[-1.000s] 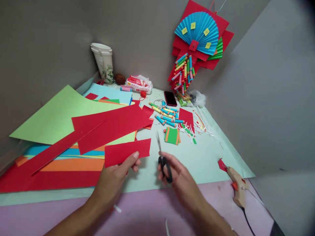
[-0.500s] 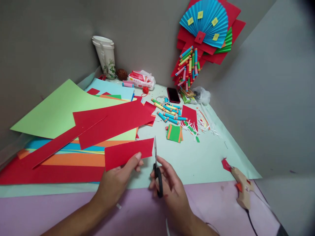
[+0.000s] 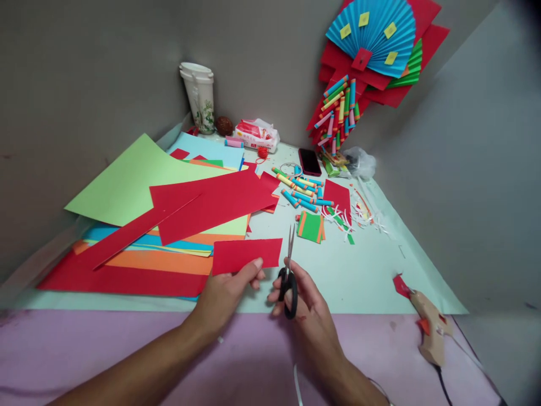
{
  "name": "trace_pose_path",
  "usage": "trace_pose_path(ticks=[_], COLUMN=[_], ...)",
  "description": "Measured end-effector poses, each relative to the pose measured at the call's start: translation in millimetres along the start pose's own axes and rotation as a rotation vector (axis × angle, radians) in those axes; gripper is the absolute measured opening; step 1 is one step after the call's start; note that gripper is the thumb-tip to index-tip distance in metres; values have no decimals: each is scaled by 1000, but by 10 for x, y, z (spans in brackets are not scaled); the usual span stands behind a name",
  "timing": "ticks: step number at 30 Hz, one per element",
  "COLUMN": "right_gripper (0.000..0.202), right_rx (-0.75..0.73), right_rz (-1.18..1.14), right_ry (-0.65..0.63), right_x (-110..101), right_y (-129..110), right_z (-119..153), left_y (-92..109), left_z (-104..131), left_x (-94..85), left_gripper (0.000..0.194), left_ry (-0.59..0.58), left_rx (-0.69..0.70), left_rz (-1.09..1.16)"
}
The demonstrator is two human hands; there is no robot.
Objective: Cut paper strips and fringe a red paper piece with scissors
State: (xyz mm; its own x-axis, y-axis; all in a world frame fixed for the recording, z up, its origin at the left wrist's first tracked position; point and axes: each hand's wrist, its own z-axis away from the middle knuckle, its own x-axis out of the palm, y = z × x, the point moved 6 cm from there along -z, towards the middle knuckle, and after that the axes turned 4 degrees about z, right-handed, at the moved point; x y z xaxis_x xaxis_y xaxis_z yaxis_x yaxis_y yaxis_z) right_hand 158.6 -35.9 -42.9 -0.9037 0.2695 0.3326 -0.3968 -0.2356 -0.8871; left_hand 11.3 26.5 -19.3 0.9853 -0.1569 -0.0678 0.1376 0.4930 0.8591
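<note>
Your left hand (image 3: pixel 228 292) pinches one flat red paper rectangle (image 3: pixel 245 253) between its fingers. Your right hand (image 3: pixel 313 310) curls its fingers around one pair of black-handled metal scissors (image 3: pixel 291 278).

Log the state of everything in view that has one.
Scissors, slightly open, in right hand
Red paper piece, flat, in left hand
Phone, lying flat, screen dark
Glue gun, lying on its side
Blue paper fan, spread open
Green paper fan, partly hidden, spread
Loose paper tubes, rolled, in a heap
White cup, standing
Plastic film, crumpled
</note>
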Motion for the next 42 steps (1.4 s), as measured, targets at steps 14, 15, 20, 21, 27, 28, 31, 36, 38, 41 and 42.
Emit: trace_pose_path(ticks=[14,15,20,21,27,28,31,36,38,41,42], right_gripper=[49,49,47,49,52,52,52,52,52,53,53], right_rx=[-11,-12,-44,-51,-84,-99,-146,-190,-200,-199,-198], right_rz=[45,52,143,166,254,270,294,302,310,325,328], right_ry=[-30,-35,-98,-108,-120,-128,-147,-161,-166,-166,-167], right_x=[108,102,94,96,97,100,111,117,119,116,115], right_y=[-55,-38,96,125,224,225,215,188,177,175,178], right_z=[47,58,102,106,114,116,123,110,106,105,107], left_y=[-9,-14,-33,-32,22,29,31,10,3,-6,-8], left_z=[29,20,-24,-27,8,16,25,17,15,14,15], left_x=[125,97,9,1,-8,-9,-4,33,44,55,57], left_gripper=[45,44,40,40,42,43,42,43,44,45,45], left_ry=[-116,-83,-7,1,33,35,30,14,14,7,3], left_rx=[138,117,105,108,117,120,118,125,136,140,138], left_rz=[37,61,253,263,245,249,267,312,325,326,325])
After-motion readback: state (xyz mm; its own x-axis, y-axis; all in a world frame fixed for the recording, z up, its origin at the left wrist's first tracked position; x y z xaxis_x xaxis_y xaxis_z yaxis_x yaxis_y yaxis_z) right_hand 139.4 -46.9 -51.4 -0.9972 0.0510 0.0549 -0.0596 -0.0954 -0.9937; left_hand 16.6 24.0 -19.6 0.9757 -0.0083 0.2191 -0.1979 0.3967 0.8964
